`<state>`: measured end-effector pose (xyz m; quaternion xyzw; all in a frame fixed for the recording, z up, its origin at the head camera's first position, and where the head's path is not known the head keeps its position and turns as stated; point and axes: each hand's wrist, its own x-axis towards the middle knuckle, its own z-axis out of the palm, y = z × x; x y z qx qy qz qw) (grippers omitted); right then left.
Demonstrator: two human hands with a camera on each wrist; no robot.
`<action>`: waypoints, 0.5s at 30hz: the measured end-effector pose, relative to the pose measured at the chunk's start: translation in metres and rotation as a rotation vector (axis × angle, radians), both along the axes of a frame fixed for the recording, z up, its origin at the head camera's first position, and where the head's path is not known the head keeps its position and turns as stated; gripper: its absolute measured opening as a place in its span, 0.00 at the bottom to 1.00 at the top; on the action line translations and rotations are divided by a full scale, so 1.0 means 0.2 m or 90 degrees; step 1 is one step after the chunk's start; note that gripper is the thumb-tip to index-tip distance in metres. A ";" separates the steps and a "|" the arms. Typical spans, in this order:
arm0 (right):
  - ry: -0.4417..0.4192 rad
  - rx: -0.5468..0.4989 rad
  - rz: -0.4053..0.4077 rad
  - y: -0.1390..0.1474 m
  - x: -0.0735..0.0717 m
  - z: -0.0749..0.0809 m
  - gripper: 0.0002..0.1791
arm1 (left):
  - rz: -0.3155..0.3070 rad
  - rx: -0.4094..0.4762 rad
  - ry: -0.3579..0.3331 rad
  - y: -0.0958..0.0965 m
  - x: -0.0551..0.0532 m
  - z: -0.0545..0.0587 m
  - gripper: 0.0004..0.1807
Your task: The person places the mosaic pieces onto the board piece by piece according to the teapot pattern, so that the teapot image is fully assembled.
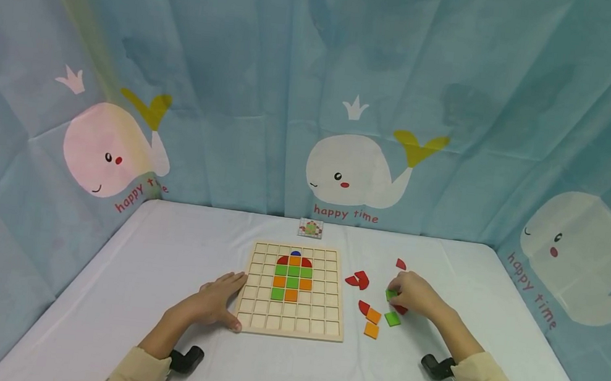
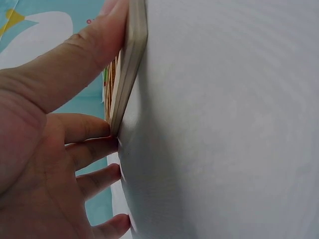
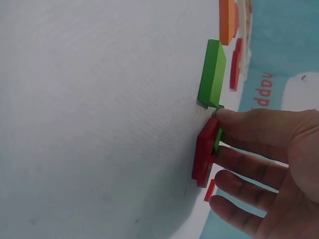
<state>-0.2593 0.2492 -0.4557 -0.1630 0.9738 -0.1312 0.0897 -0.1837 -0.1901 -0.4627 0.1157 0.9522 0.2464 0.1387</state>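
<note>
A wooden grid board (image 1: 319,322) lies on the white table, with a figure of green, orange, red and blue tiles set in its squares. My left hand (image 1: 215,300) spreads along the board's left edge, thumb by the near corner and fingertips on the cloth in the left wrist view. To the right of the board, my right hand (image 1: 416,294) pinches a green square tile (image 1: 390,295) between thumb and fingers. Red tiles (image 3: 203,149) lie right under those fingers, partly hiding the green one. Another green square tile (image 3: 213,74) rests beside the thumb.
Two orange square tiles (image 1: 371,330) and several red quarter-round tiles (image 1: 362,280) lie between the board and my right hand. A small pattern card (image 1: 310,228) is at the table's far edge. Behind it hangs a blue whale-print curtain (image 1: 253,160).
</note>
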 end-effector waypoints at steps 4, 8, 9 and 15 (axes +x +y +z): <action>0.003 0.001 -0.002 0.00 0.00 -0.01 0.11 | 0.001 0.002 -0.002 0.00 0.00 0.00 0.62; 0.008 -0.001 0.002 0.00 0.00 -0.01 0.11 | 0.003 -0.001 -0.001 0.00 0.00 0.00 0.62; 0.009 -0.003 0.004 0.00 0.00 -0.01 0.11 | 0.004 -0.001 -0.002 0.00 -0.01 0.00 0.62; 0.020 -0.014 0.007 -0.03 0.00 0.02 0.13 | 0.009 -0.004 -0.007 0.00 -0.01 -0.01 0.62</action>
